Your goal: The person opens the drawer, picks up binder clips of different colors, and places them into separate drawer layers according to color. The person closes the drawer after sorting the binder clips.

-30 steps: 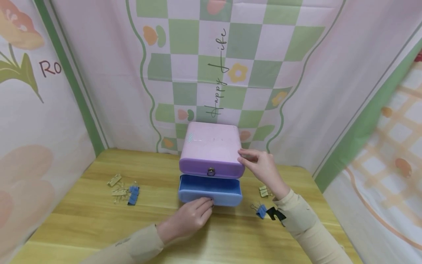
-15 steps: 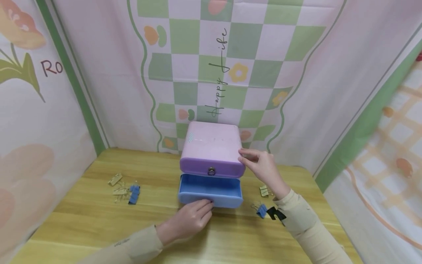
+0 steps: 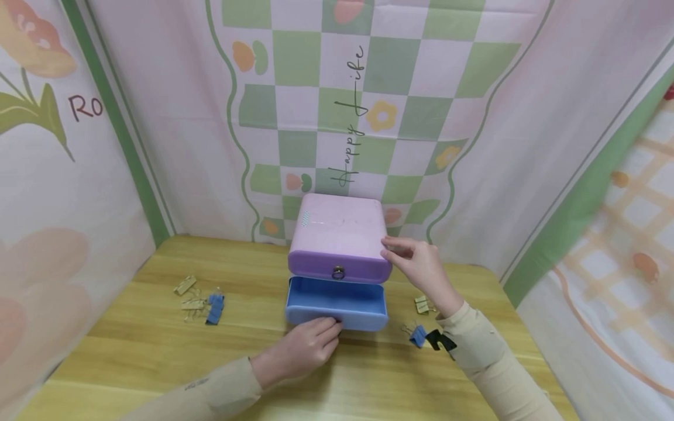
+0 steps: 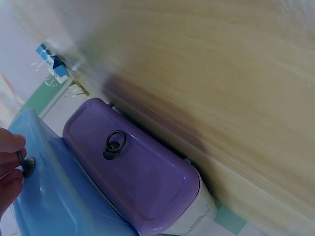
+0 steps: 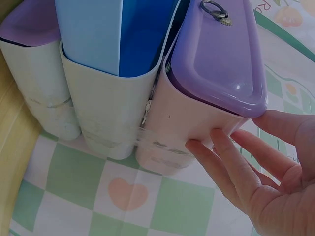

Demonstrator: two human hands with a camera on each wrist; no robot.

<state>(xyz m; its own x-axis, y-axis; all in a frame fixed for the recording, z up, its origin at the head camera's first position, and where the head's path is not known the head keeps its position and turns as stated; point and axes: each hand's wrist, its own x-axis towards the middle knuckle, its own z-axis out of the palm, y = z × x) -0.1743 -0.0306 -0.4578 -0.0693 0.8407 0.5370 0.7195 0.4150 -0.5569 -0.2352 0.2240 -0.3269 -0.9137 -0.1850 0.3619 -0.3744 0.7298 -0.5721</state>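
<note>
A small cabinet (image 3: 342,225) with a pink top stands at the back of the table. Its middle blue drawer (image 3: 363,320) is pulled out, and the inside that shows holds nothing. My left hand (image 3: 302,351) pinches the dark metal knob (image 4: 28,167) on that drawer's front. The purple top drawer (image 3: 310,266) and the purple bottom drawer (image 4: 142,182) are closed, each with a ring pull. My right hand (image 3: 421,266) touches the cabinet's upper right front corner; in the right wrist view its fingers (image 5: 231,162) lie fairly straight against the side wall, thumb at the corner.
Yellow binder clips (image 3: 185,285) and blue binder clips (image 3: 215,309) lie on the table (image 3: 131,351) at the left. Right of the cabinet are a yellow clip (image 3: 421,305), a blue clip (image 3: 418,336) and a black clip (image 3: 440,340), near the right sleeve. Patterned cloth (image 3: 295,105) hangs behind.
The blue drawer has come out slightly further toward me, with my left hand on its knob. My right hand has stayed at the cabinet's corner.
</note>
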